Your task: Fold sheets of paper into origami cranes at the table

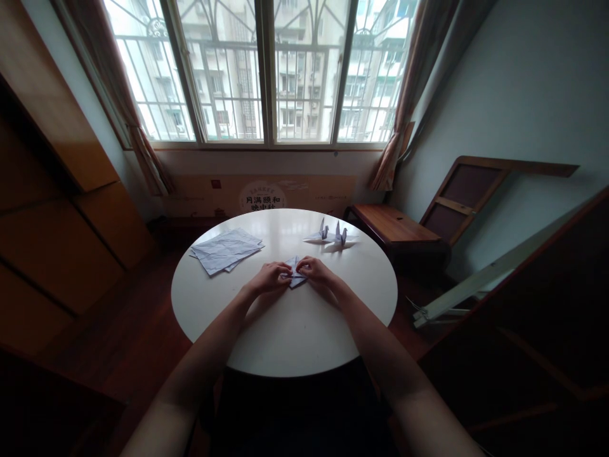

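Head view, looking down on a round white tabletop (295, 346): a folded paper (299, 280) lies a little beyond the middle of it, between the near edge and the far edge. As far as the fingers let it show, its long axis runs roughly from the near edge to the far edge. A slim tip points toward the far edge and a blunter corner toward the near edge, so its outline is somewhat kite-like. It is pale, bluish white, flat and small, with darker lines where layers and creases meet; its sides are partly hidden, and the finer folds are too small to read.

Both hands are on it. The left hand (272, 277) comes in from the left, its grip narrow, thumb and fingertips pinched on the paper's left side. The right hand (314, 269) mirrors it on the right side and slightly nearer the far edge, its grip also narrow and holding the paper.

Toward the left and far edges rests a loose stack of sheets (226, 249), wrinkled and unevenly overlapped, one corner pointing at the near edge. Close to the far right edge, two cranes (341, 238) of similar pale paper stand upright side by side, wings spread. Beyond the tabletop is a window (304, 95).
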### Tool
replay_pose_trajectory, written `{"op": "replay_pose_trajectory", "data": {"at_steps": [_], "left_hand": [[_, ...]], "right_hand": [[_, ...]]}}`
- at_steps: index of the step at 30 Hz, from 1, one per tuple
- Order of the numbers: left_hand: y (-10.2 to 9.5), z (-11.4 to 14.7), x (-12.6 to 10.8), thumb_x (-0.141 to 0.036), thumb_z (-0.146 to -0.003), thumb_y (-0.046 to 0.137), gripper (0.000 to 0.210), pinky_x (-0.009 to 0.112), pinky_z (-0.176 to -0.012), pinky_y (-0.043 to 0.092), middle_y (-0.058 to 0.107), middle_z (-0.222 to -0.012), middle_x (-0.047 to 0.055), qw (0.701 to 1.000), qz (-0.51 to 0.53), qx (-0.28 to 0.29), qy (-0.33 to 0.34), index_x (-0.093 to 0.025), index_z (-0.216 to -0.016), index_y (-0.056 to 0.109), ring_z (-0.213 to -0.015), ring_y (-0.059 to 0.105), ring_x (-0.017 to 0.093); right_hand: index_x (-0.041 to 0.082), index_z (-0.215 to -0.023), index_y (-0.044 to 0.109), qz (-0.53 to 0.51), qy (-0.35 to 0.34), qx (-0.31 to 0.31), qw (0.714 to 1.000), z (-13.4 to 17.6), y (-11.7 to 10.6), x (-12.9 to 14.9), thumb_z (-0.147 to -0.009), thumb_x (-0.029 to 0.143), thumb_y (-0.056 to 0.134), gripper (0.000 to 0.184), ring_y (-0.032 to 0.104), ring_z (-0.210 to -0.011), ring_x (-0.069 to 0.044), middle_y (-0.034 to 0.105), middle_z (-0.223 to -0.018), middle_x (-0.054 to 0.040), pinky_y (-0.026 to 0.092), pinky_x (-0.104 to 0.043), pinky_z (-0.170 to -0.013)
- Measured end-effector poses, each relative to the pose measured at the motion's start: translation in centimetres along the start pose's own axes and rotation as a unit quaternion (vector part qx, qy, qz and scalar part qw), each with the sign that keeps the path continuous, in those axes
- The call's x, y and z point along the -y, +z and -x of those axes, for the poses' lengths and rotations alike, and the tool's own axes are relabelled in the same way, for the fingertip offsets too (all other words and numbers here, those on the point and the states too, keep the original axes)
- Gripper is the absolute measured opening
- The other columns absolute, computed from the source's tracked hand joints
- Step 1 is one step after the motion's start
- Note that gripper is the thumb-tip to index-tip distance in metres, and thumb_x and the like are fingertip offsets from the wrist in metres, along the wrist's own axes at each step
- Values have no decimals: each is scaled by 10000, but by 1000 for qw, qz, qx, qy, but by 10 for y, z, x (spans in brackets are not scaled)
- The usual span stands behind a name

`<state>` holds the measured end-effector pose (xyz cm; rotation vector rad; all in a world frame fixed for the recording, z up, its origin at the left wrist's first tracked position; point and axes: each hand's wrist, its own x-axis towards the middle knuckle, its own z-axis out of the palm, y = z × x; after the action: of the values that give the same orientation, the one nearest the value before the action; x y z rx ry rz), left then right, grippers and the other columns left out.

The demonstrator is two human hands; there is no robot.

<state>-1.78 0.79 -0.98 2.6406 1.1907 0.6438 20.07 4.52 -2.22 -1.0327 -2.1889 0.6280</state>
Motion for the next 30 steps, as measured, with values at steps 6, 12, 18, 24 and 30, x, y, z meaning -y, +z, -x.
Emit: {"op": "replay_pose_trajectory", "data": {"at_steps": [6,12,18,24,30], "left_hand": [[-1,-1,-2,-371,-830,635,275,354,-1002,427,671,-1199,23,1000,-6,12,-6,-309,-1082,724,-1100,617,232],[-2,-1,-5,-347,-835,631,246,363,-1005,423,669,-1200,31,1000,4,12,-15,-303,-1055,735,-1113,609,235],[-1,0,-7,-298,-819,653,387,345,-983,436,681,-1151,42,1000,13,0,1,-294,-1206,659,-1077,621,230],[-2,1,-7,-352,-861,616,260,343,-1003,423,657,-1199,35,1000,24,14,11,-318,-1097,719,-1061,635,211],[-3,0,-7,-370,-853,621,262,330,-993,437,661,-1201,41,999,31,17,6,-313,-1085,727,-1057,642,213]], "right_hand": [[207,-913,754,91,17,0,996,4,-1,5,-753,172,657,190,611,-955,-218,658,-1009,-84,460,-336,-888],[246,-1058,730,142,34,-1,989,6,-3,3,-760,248,675,303,583,-1104,-260,649,-1177,-80,425,-388,-981],[230,-1031,747,125,22,12,992,4,-4,0,-766,249,667,277,621,-1058,-241,670,-1162,-80,456,-337,-946],[252,-1039,746,139,27,2,990,5,-3,1,-771,251,657,283,614,-1077,-245,671,-1171,-64,449,-362,-968],[266,-1058,740,145,37,3,989,6,-4,3,-792,259,633,287,591,-1120,-263,659,-1197,-60,428,-396,-996]]}}
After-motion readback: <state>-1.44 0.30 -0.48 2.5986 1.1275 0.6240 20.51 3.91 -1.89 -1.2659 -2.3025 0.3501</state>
